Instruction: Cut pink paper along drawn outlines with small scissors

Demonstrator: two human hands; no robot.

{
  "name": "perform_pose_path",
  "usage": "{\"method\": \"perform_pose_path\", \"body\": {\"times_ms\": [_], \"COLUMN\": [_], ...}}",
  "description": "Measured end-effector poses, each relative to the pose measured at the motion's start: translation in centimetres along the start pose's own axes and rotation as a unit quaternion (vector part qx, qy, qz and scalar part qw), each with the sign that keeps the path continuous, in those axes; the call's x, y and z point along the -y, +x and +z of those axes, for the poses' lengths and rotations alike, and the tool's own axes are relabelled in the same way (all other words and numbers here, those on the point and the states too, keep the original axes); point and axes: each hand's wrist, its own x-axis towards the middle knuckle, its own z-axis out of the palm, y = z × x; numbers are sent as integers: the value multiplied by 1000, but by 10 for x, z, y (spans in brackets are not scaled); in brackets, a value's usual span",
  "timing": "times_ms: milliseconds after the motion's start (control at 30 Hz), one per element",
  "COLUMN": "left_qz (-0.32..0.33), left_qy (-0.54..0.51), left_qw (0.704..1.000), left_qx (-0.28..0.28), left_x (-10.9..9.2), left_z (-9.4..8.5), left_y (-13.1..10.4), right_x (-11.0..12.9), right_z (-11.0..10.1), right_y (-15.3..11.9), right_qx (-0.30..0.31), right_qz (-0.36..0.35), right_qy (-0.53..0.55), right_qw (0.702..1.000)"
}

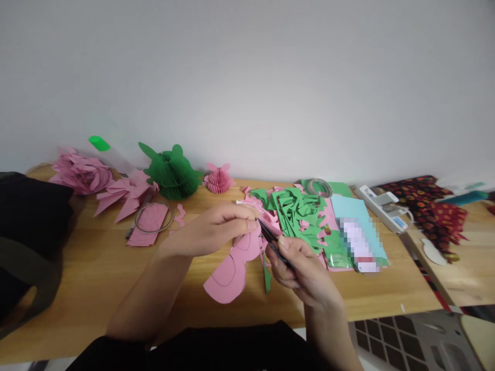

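Note:
My left hand (222, 226) pinches a pink paper cutout (234, 268) by its upper end, and the rounded lower part hangs above the table. Curved lines are marked on the paper. Dark-handled scissors (273, 239) are gripped in my right hand (299, 265), their blades at the paper's upper edge close to my left fingertips. Behind the hands lies a heap of green paper scraps (299, 214) mixed with pink bits. To the left, a metal ring (172, 221) rests over a stack of pink paper pieces (145, 237).
Along the wall stand a green honeycomb paper figure (172, 175), a small pink one (219, 179) and crumpled pink paper (83, 172). A tape roll (320, 187), light blue paper (348, 208) and a power strip (382, 208) lie at right. A black bag-like item (31, 232) borders the left.

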Motion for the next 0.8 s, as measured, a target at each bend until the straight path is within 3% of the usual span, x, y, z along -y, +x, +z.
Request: {"method": "perform_pose_path", "body": {"times_ms": [533,800], "left_qz": [3,2], "left_qy": [9,27], "left_qw": [1000,999], "left_qx": [3,-28], "left_x": [-2,2], "left_z": [0,4], "left_y": [3,1], "right_x": [3,1], "right_z": [-5,-4], "right_y": [0,-1], "right_qx": [-2,-24], "right_qz": [-24,-29], "right_qy": [-37,-34], "right_qw": [999,999]}}
